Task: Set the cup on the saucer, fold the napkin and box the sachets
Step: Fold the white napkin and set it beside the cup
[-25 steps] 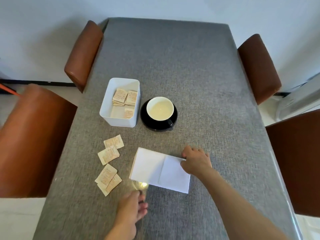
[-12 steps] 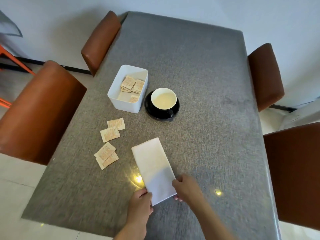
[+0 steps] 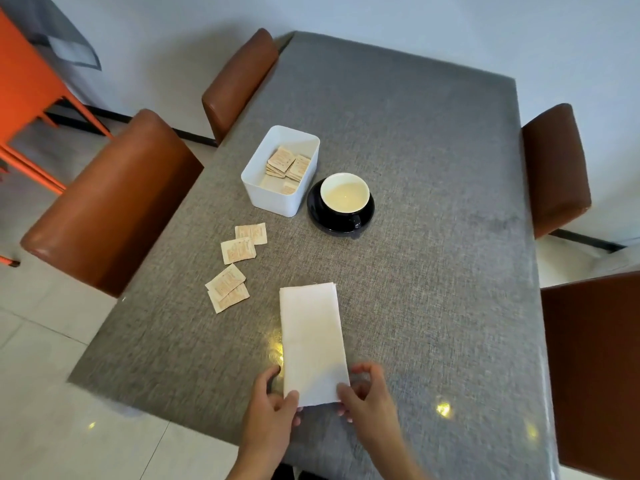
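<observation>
Far left, beside the table (image 3: 433, 150), brown chairs (image 3: 114, 202), pushed in and clear of the work.

Near the table's left edge, four loose sachets (image 3: 238, 250), flat on the cloth in two pairs, the nearer pair overlapping. Not yet boxed; probably left within easy reach of the box for the last step.

Just beyond and to the right, the white box (image 3: 273, 202), open-topped and already holding several sachets in a loose heap. Set close against the saucer, touching or nearly so; cannot tell which.

Nearer the body, the left hand (image 3: 270, 407), pinching the napkin's near left corner, thumb on top.

Between the hands, the napkin (image 3: 313, 341): a long white strip lying flat, short end toward the body, long sides running away toward the cup. Looks folded at least once, with layered edges showing at the far end. Held by both near corners, most likely to lift that end and carry it over to the far end for another fold.

Farther back, the cup (image 3: 344, 192), upright on the black saucer (image 3: 313, 211); first part of the task judged done. Pale inside, contents uncertain.

Rightmost of the working things, the right hand (image 3: 367, 400), thumb on the napkin's near right corner, fingers arched above the long edge. Grips lightly, apparently to mirror the left and keep the corners square.
</observation>
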